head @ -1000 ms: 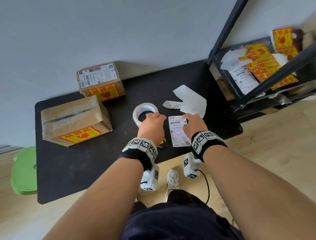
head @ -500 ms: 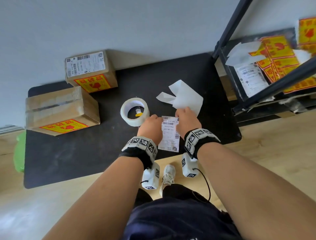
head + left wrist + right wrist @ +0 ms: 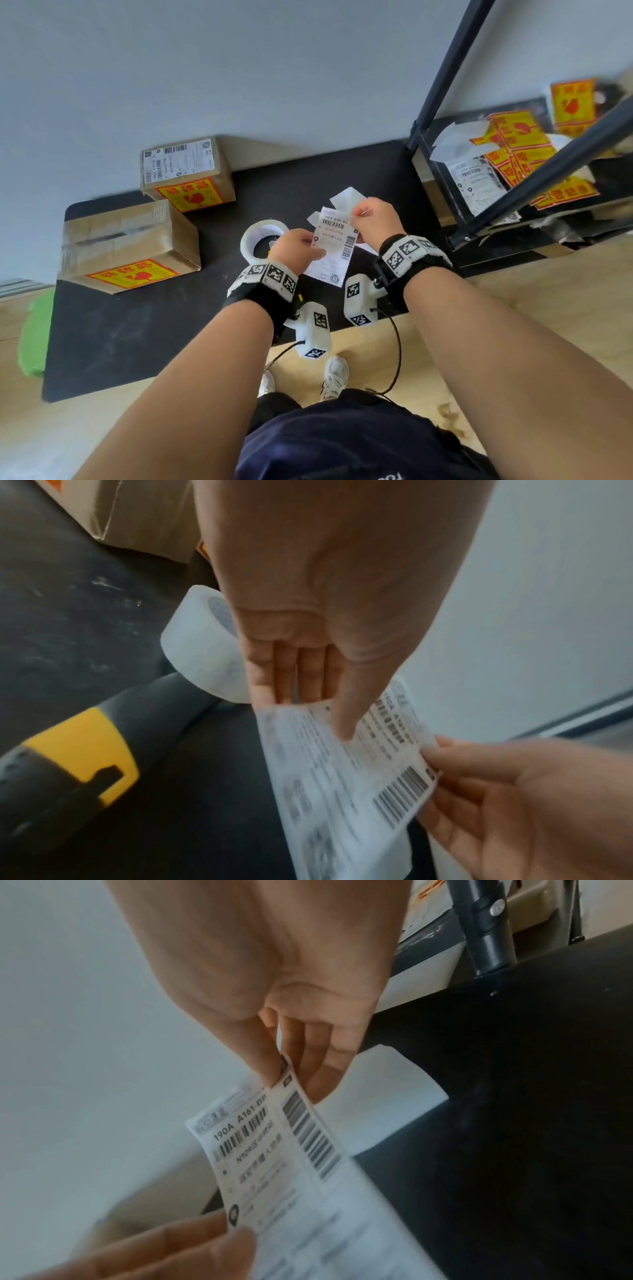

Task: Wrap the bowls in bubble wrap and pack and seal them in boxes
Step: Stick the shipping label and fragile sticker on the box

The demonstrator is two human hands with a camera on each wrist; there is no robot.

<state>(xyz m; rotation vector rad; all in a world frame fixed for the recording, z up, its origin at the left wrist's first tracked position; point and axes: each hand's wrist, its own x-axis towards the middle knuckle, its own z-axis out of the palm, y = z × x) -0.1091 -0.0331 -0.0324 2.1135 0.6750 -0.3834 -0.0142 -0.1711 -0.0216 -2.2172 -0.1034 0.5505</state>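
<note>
A white shipping label (image 3: 334, 248) with barcodes is held up above the black table (image 3: 137, 325) between both hands. My left hand (image 3: 297, 247) pinches its left edge, thumb on the printed face (image 3: 346, 723). My right hand (image 3: 371, 219) pinches its top right corner (image 3: 284, 1074), where the label bends away. Two sealed cardboard boxes sit at the table's back left: the nearer box (image 3: 126, 246) with a yellow fragile sticker, the farther box (image 3: 186, 173) with a shipping label and a sticker. No bowl or bubble wrap shows.
A roll of clear tape (image 3: 262, 241) lies left of my left hand. A black and yellow tool (image 3: 68, 772) lies below it. White backing paper (image 3: 347, 200) lies under the right hand. A black metal rack (image 3: 513, 164) holding labels and yellow stickers stands right. A green stool (image 3: 34, 335) is at far left.
Both hands have lifted the label off the table, and its top right corner now bends away under the right hand's pinch.
</note>
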